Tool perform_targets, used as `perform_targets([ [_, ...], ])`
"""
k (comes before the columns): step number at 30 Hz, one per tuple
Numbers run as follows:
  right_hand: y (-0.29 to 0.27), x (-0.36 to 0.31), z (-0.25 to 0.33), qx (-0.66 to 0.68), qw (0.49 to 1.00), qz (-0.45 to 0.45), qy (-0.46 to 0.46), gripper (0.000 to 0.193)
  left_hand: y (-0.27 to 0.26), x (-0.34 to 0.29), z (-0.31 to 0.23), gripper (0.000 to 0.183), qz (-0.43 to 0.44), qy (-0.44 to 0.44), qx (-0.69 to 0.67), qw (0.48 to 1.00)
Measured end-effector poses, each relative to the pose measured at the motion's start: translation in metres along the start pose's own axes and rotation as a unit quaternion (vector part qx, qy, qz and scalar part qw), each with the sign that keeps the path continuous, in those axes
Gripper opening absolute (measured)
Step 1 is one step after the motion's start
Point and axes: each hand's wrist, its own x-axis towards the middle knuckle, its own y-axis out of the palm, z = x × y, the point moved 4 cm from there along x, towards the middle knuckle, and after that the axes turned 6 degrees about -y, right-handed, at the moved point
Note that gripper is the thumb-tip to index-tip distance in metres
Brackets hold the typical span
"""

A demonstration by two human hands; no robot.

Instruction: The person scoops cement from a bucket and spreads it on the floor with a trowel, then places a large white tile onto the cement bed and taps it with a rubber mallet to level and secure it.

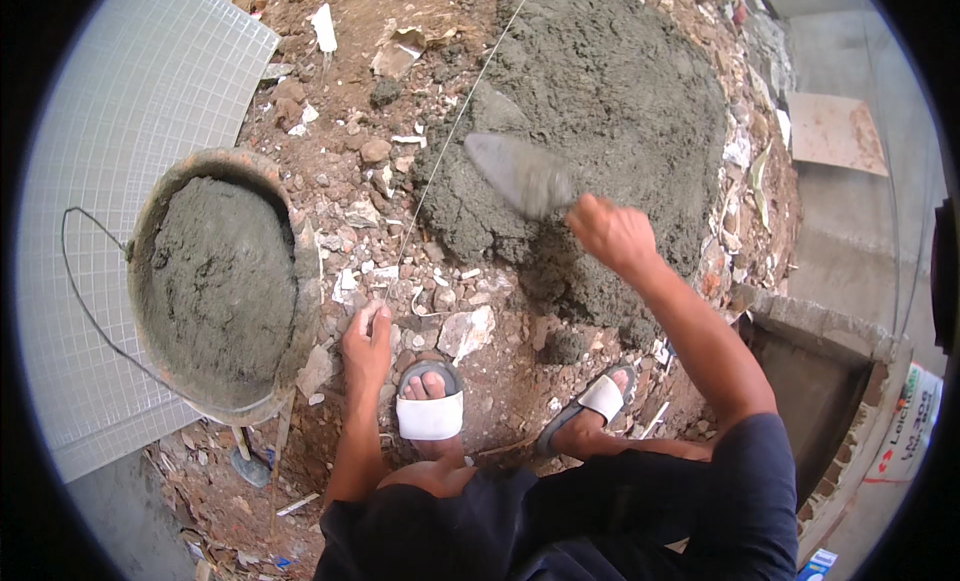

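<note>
My right hand (612,231) grips a pointed trowel (520,173), its blade slightly blurred and held over the wet grey mortar (640,91) spread on the ground. The blade points to the left, near the mortar's left edge. Lower down, my left hand (367,336) pinches a thin white string (440,159) between thumb and fingers. From there the string runs taut up and to the right, across the mortar's edge and out at the top. To the left of that hand stands a bucket (305,281) filled with mortar, its wire handle hanging down at the side.
Small-tiled flooring (150,101) lies under and behind the bucket. Stones and rubble (375,151) cover the earth around my sandalled feet. At the right are a block-edged pit (810,381), a flat board (835,131) and a printed bag (910,421).
</note>
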Motion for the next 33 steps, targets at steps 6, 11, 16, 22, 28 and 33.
perform_targets([
  [6,0.001,0.027,-0.064,0.112,0.970,-0.135,0.169,0.039,-0.002,0.001,0.005,0.033,0.006,-0.020,0.005,1.000],
  [11,0.006,0.010,-0.095,0.476,0.800,-0.078,0.356,0.045,-0.003,0.005,0.013,0.031,0.012,-0.018,-0.007,1.000],
  [16,0.014,0.066,-0.044,0.565,0.770,-0.074,0.286,0.046,-0.006,0.002,0.018,0.031,0.009,-0.029,-0.029,0.999],
  [22,-0.007,0.099,0.014,0.425,0.885,0.035,0.188,0.046,-0.004,0.001,0.013,0.031,0.011,0.039,0.036,0.999],
  [28,-0.048,0.070,0.002,0.312,0.935,0.107,0.129,0.049,-0.001,0.005,0.014,0.033,0.008,-0.035,0.017,0.999],
  [33,-0.044,0.059,0.001,0.301,0.941,0.100,0.117,0.048,-0.002,0.002,0.018,0.034,0.002,-0.022,0.007,1.000],
])
